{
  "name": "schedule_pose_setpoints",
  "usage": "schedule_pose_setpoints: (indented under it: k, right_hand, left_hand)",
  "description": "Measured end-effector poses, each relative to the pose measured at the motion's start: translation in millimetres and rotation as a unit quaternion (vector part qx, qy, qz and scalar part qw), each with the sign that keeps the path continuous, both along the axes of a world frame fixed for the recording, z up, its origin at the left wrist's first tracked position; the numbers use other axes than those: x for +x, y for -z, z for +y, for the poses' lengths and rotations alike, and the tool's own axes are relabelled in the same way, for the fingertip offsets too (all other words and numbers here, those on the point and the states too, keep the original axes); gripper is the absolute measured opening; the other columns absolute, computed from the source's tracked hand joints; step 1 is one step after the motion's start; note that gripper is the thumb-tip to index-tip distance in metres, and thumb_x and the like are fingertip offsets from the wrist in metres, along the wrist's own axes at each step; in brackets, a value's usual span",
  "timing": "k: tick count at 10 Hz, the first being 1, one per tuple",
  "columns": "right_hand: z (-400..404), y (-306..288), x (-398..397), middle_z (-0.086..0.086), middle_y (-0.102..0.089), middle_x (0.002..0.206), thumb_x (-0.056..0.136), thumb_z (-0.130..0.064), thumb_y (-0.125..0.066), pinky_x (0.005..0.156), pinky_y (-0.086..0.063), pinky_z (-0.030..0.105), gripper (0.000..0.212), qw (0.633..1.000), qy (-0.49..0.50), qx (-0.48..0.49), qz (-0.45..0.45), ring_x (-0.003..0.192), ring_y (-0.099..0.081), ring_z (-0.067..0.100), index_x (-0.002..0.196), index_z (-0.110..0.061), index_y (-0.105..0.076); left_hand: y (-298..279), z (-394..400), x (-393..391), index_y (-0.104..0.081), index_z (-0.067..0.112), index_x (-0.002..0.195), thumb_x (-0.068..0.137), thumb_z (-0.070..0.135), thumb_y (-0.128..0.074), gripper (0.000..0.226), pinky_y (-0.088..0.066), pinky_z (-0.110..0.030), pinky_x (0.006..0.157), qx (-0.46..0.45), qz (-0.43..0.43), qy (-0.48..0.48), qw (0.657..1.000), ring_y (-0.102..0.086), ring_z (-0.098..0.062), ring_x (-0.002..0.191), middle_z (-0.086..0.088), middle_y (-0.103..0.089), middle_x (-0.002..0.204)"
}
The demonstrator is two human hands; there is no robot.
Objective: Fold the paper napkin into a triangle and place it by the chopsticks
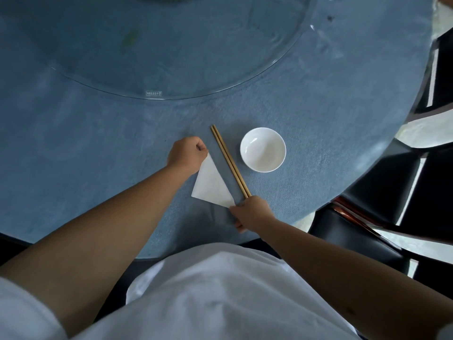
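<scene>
A white paper napkin (211, 186), folded into a triangle, lies flat on the blue tablecloth just left of a pair of wooden chopsticks (229, 159). Its long edge runs parallel to the chopsticks with a narrow gap between them. My left hand (188, 153) pinches the napkin's far tip with fingers curled. My right hand (252, 212) pinches the near right corner, close to the near ends of the chopsticks.
A white bowl (263, 149) stands right of the chopsticks. A large glass turntable (220, 89) covers the far middle of the round table (343, 119). Dark chairs (392, 192) stand at the right, beyond the table edge.
</scene>
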State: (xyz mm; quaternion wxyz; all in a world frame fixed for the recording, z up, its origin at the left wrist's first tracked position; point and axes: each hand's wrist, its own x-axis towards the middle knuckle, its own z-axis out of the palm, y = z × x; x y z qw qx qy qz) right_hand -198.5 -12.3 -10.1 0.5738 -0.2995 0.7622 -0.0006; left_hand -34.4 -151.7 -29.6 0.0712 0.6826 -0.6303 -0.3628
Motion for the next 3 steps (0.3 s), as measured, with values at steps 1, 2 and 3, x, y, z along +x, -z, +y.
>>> schedule_pose_setpoints:
  k: [1,2,3]
  right_hand:
    - [2,-6,-3,0.012,-0.073,0.063,0.086,-0.032,-0.057,0.072,-0.06,0.035,0.034,0.998,-0.052,0.018,0.011,0.06,-0.072,0.024,0.068,-0.004,-0.065]
    - [6,-8,-7,0.012,-0.07,0.059,0.085,-0.034,-0.057,0.047,-0.051,0.023,0.034,0.997,-0.06,0.034,0.014,0.051,-0.067,0.024,0.065,-0.007,-0.061]
    - [11,-18,-11,0.01,-0.065,0.06,0.086,-0.026,-0.056,0.042,-0.043,0.019,0.027,0.994,-0.095,0.05,0.024,0.047,-0.061,0.022,0.067,-0.007,-0.059]
  left_hand:
    - [-3,0,0,-0.066,0.022,0.088,0.088,0.026,-0.063,0.005,-0.054,-0.036,0.074,0.006,0.009,-0.011,1.0,-0.063,-0.021,0.084,0.003,-0.065,0.085]
    - [-6,3,2,-0.064,0.019,0.109,0.088,0.029,-0.062,0.023,-0.051,-0.036,0.083,-0.005,0.037,-0.026,0.999,-0.063,-0.023,0.095,-0.001,-0.068,0.101]
    - [-14,11,5,-0.058,0.019,0.125,0.089,0.033,-0.06,0.038,-0.048,-0.039,0.091,-0.029,0.042,-0.005,0.999,-0.059,-0.025,0.111,-0.005,-0.064,0.124]
